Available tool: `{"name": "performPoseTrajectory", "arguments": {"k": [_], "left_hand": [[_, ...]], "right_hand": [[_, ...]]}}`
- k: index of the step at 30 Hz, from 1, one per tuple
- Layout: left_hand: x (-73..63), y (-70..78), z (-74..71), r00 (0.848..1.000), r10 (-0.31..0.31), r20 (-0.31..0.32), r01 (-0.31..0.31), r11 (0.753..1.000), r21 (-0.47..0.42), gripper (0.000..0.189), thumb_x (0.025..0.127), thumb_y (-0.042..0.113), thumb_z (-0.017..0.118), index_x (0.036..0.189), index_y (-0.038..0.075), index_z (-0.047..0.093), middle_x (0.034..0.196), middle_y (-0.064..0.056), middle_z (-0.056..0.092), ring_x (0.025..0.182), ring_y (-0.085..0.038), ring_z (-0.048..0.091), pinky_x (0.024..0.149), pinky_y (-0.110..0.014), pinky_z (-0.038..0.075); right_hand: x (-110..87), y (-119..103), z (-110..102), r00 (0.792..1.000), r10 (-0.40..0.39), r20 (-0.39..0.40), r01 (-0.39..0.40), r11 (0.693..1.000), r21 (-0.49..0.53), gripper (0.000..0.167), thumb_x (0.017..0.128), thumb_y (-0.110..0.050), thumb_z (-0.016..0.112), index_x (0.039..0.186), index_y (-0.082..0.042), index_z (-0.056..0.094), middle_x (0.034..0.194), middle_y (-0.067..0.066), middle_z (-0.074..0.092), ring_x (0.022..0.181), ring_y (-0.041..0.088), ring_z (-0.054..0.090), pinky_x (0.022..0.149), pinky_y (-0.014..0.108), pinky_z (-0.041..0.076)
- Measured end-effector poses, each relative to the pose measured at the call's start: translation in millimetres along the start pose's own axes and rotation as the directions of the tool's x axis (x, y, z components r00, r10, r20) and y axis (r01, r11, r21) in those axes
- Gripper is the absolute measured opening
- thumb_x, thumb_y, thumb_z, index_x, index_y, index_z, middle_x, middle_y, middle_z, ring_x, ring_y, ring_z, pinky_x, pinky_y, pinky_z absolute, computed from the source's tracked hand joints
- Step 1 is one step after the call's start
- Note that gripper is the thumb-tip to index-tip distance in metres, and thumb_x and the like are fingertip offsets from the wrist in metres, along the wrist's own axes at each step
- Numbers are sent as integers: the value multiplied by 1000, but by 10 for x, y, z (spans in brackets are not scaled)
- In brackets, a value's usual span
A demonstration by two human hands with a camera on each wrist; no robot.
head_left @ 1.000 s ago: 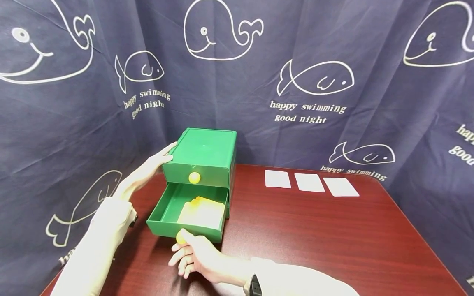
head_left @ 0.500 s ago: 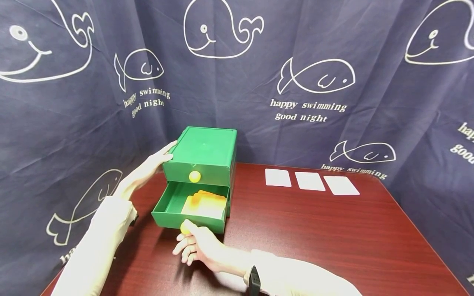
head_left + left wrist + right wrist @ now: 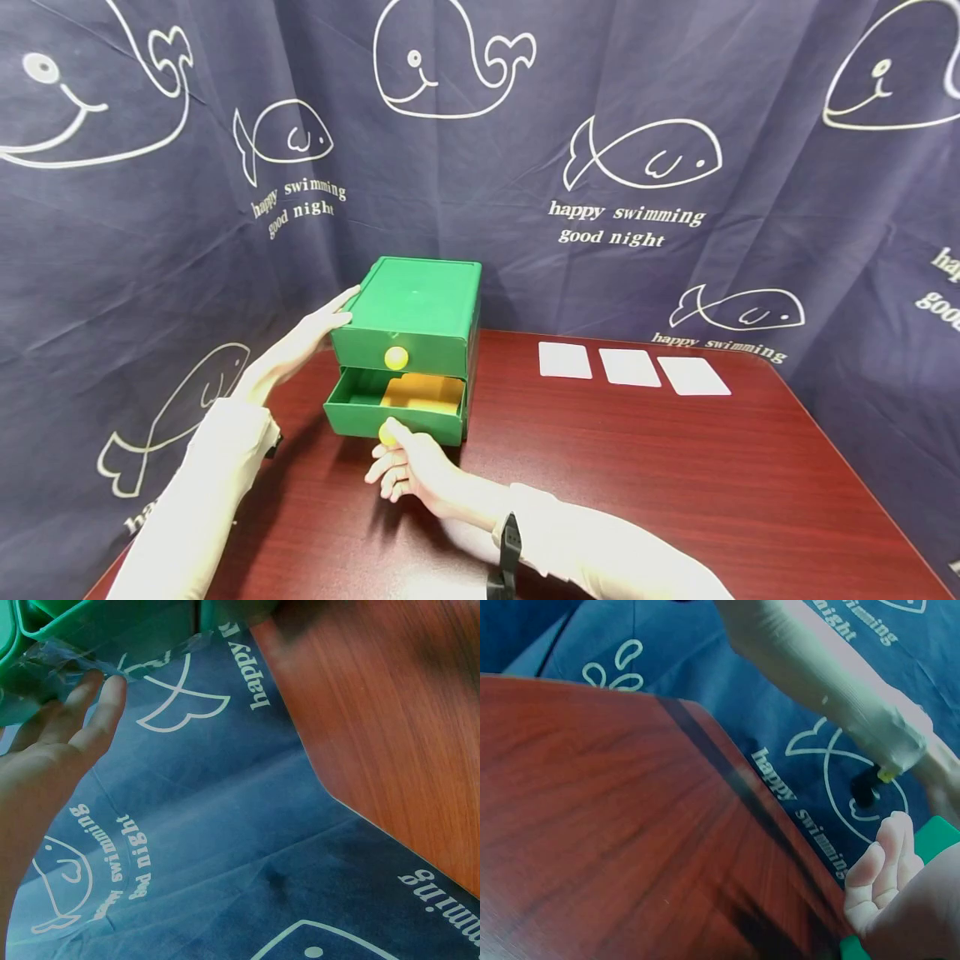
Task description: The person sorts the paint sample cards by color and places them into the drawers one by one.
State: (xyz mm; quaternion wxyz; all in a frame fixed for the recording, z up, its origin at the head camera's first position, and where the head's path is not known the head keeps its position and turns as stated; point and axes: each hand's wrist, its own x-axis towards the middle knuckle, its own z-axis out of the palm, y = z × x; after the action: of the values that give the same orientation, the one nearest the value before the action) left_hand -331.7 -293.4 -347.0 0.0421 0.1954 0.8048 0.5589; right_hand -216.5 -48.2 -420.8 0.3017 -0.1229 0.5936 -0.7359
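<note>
A green drawer box [image 3: 411,296] stands on the table with its upper drawer [image 3: 363,348] closed. Its lower drawer [image 3: 352,418] is partly out and holds flat orange cards [image 3: 423,390]. In the head view my right hand [image 3: 420,468] has thumb and index finger at the lower drawer's yellow knob [image 3: 387,434], pinching it; the other fingers hang loosely below. My left hand [image 3: 303,342] lies with extended fingers against the box's left side. The left wrist view shows the left hand's fingers [image 3: 105,712] touching clear film or tape on the green plastic.
White square cards, a left one [image 3: 565,360], a middle one [image 3: 630,367] and a right one [image 3: 693,376], lie in a row at the back right of the reddish-brown table [image 3: 660,475]. A dark blue curtain [image 3: 510,175] with fish drawings hangs behind.
The lower drawer has slid inward, with my right hand moving forward at its knob. Less of the orange cards shows. My left hand has stayed on the box's side.
</note>
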Motion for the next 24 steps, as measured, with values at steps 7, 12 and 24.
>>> {"name": "performPoseTrajectory", "arguments": {"k": [7, 12, 24], "left_hand": [[-3, 22, 13, 1000, 4, 6, -4, 1000, -14, 56, 105, 31, 37, 156, 29, 13, 151, -3, 38, 120, -2, 52, 110, -46, 32], [-9, 19, 19, 1000, 4, 2, -4, 1000, -23, 56, 105, 30, 36, 156, 28, 12, 153, -4, 36, 121, 0, 51, 111, -50, 29], [0, -4, 23, 1000, 15, 8, -14, 999, -32, 55, 105, 29, 35, 156, 28, 13, 152, -5, 36, 121, -1, 52, 111, -54, 29]], "right_hand": [[184, -47, -90, 999, -23, -32, 23, 1000, -9, 42, 100, -44, 40, 84, -8, 55, 63, -1, 63, 47, 8, 50, 48, 20, 42], [331, -79, -171, 998, -25, -50, 25, 1000, -11, 42, 100, -44, 38, 83, -10, 54, 62, -2, 63, 47, 8, 51, 48, 21, 43], [406, -39, -253, 999, -33, -27, 31, 997, -69, 49, 98, -48, 44, 102, -1, 55, 63, -1, 61, 49, 8, 53, 47, 21, 43]]}}
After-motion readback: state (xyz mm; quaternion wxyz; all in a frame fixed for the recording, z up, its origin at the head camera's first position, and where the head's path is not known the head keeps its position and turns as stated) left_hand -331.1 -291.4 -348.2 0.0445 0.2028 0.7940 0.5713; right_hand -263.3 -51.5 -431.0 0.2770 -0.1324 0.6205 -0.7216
